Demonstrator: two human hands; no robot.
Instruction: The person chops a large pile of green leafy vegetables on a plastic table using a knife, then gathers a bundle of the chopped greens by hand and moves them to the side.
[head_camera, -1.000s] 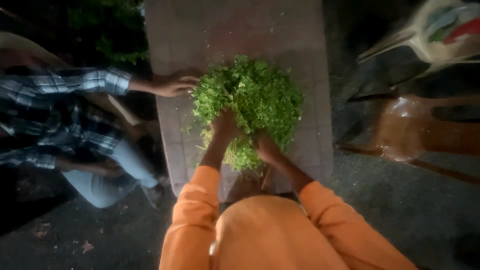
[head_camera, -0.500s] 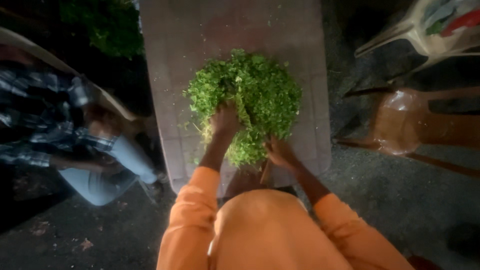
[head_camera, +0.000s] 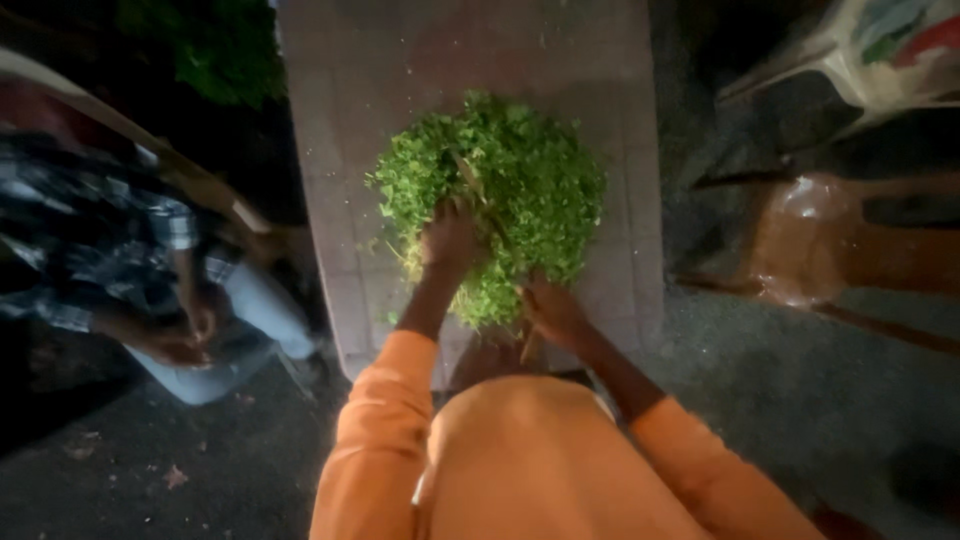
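Now | left hand (head_camera: 447, 238) pressed into green leaf pile (head_camera: 510, 180), grip unclear | right hand (head_camera: 553, 312) clasps stems

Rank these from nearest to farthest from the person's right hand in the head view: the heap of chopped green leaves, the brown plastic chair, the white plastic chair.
1. The heap of chopped green leaves: right hand rests at its near edge, on the pale table.
2. The brown plastic chair: off to the right, beside the table.
3. The white plastic chair: top right corner, farthest.
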